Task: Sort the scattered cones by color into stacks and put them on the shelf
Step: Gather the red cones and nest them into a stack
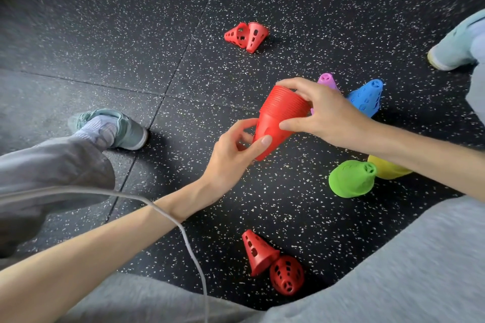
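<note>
While the red stack (284,113) is held above the floor (105,47) as the landmark of this view, the scene is read from left to right. Left of the stack, a shoe (123,127) and a grey trouser leg (52,165) are shown, with a cable (183,231) trailing across the forearm. The narrow end of the stack is pinched by the left hand (233,155), thumb and fingers curled round it. The wide, ribbed end is gripped by the right hand (320,110), fingers curled over the rim. Well beyond the stack, two loose red cones (246,35) are seen lying together; below it, nearer the person, another red pair (270,262) lies on its side. Right of the stack, four coloured groups are set close together: purple (328,81), blue (367,97), green (351,178) and yellow (388,169), the last partly hidden by the right forearm. Sorting is judged well advanced: only four red cones appear left to be gathered. No shelf is shown, so shelving is judged wholly outstanding. No container is visible; the nested stacks alone hold cones.
</note>
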The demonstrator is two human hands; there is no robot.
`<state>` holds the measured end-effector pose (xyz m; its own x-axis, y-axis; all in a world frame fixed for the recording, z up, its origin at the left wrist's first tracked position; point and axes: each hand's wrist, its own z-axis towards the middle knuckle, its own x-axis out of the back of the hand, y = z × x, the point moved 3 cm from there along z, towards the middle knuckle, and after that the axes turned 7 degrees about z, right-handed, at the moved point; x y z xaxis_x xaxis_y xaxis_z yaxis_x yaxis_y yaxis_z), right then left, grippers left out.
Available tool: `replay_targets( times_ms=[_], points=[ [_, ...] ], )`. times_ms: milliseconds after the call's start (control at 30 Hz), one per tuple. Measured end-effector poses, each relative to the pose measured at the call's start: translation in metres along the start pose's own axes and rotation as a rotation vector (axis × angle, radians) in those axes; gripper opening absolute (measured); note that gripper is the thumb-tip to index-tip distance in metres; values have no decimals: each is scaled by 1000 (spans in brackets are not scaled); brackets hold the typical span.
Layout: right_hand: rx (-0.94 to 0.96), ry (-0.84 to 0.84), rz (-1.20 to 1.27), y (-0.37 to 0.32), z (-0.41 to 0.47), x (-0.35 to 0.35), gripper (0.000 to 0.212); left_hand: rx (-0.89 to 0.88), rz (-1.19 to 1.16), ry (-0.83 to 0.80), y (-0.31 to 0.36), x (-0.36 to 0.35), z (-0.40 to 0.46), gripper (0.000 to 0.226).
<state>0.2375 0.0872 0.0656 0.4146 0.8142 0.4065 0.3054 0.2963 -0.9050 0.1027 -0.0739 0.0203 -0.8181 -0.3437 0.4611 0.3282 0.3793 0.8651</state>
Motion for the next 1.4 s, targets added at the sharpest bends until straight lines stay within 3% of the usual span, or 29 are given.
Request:
replay_targets(
  times_ms=[100,233,333,433,533,667,800,1133,1400],
  points=[
    [13,13,-17,-2,0,2,72,-16,4,-4,-2,0,0,62],
    [14,35,-85,-5,-2,6,73,-45,14,-100,-10,-4,-4,60],
    [1,57,-122,-2,-3,7,73,10,103,-328,-38,-13,-17,69],
    [-20,50,-125,0,-5,7,72,2,375,-634,-65,-22,-37,75],
    [-30,48,-129,2,-6,6,72,-118,701,-877,-81,-25,-57,86],
    [-43,42,-110,3,-5,3,72,-280,964,-1052,-102,-17,-65,91],
    [-45,45,-112,5,-5,2,71,-407,1032,-1069,-116,-11,-63,86],
    [-52,37,-133,5,-6,1,71,-564,1000,-992,-127,-22,-65,50],
    [-55,38,-139,4,-8,2,71,-346,785,-867,-122,-15,-49,47]
  ],
)
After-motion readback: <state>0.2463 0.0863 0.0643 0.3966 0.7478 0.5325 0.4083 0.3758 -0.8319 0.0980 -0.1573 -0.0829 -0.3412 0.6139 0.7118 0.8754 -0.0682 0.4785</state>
